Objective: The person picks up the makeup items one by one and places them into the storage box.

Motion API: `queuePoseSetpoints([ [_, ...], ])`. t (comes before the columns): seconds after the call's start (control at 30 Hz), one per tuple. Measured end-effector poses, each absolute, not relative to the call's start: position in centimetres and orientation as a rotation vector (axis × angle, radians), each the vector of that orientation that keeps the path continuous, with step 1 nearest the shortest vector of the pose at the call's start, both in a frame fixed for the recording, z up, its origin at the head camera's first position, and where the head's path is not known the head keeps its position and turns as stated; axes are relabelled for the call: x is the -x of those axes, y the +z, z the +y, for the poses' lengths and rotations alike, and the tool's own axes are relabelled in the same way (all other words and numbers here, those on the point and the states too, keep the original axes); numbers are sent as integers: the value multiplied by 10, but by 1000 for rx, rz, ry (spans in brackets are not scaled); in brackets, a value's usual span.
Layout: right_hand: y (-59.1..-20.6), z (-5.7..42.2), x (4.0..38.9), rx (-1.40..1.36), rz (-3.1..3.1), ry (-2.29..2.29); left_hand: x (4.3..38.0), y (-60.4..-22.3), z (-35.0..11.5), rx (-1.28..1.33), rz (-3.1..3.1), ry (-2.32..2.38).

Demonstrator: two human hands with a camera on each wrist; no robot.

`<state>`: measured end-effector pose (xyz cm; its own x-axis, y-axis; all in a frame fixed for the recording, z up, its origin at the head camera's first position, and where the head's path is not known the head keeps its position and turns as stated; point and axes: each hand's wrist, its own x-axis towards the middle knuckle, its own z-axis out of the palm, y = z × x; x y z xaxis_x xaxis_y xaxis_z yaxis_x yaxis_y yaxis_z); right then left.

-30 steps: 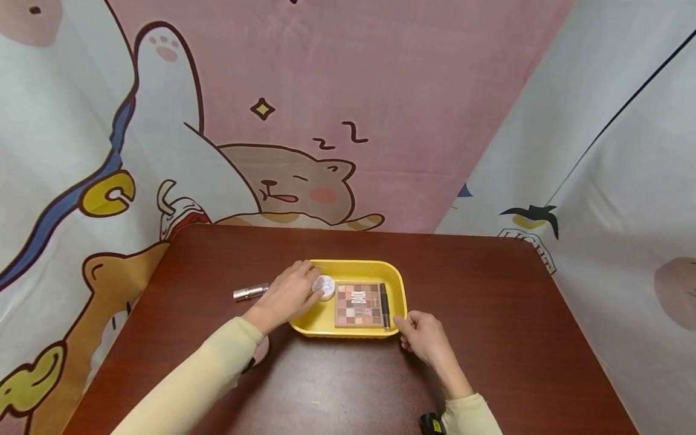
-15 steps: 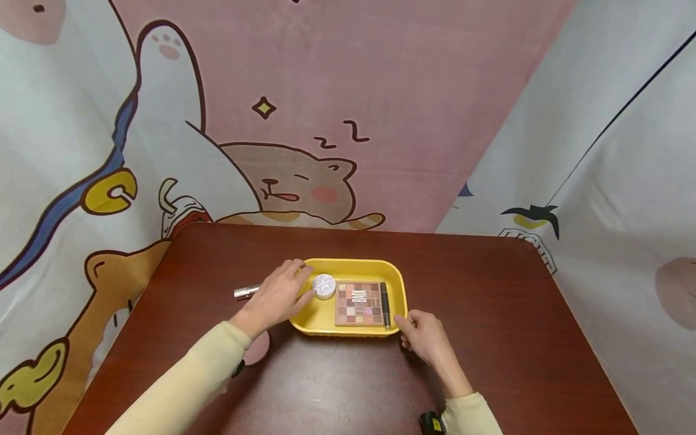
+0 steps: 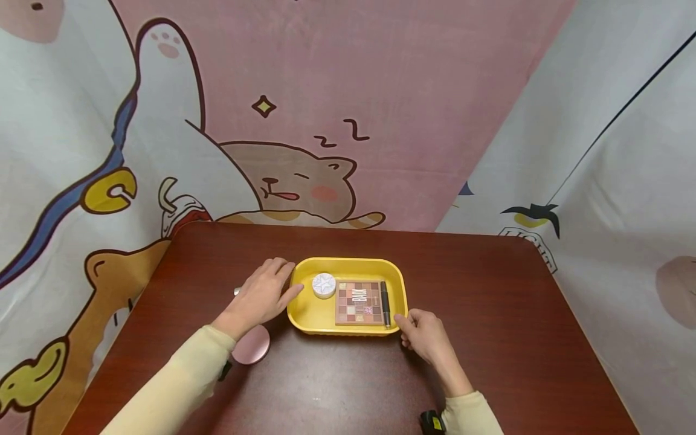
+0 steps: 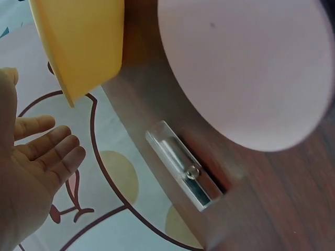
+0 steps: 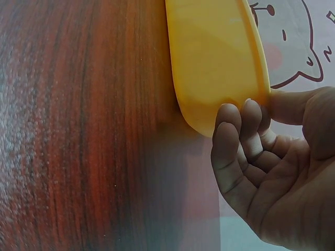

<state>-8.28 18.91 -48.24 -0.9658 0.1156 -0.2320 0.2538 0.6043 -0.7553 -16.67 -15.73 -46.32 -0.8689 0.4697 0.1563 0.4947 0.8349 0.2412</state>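
Palette bears unclear lettering — left grip spread, empty — right grip pinching yellow tray.

the tray rests on the table; the cloth is behind the table. contents of the tray, left to right: round box, palette, pen. the disc lies on the table, left of and before the tray. the tube lies behind the disc. the left hand is left of the tray; the right hand grips the front right corner.
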Motion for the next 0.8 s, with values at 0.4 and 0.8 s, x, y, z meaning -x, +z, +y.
queuePoseSetpoints([
  [0.4,-480,189,84,-322,2648,-1299,168,-472,-183,632,-2994,-426],
  [0.8,-482,189,83,-319,2652,-1297,167,-483,-203,556,-3026,-391],
])
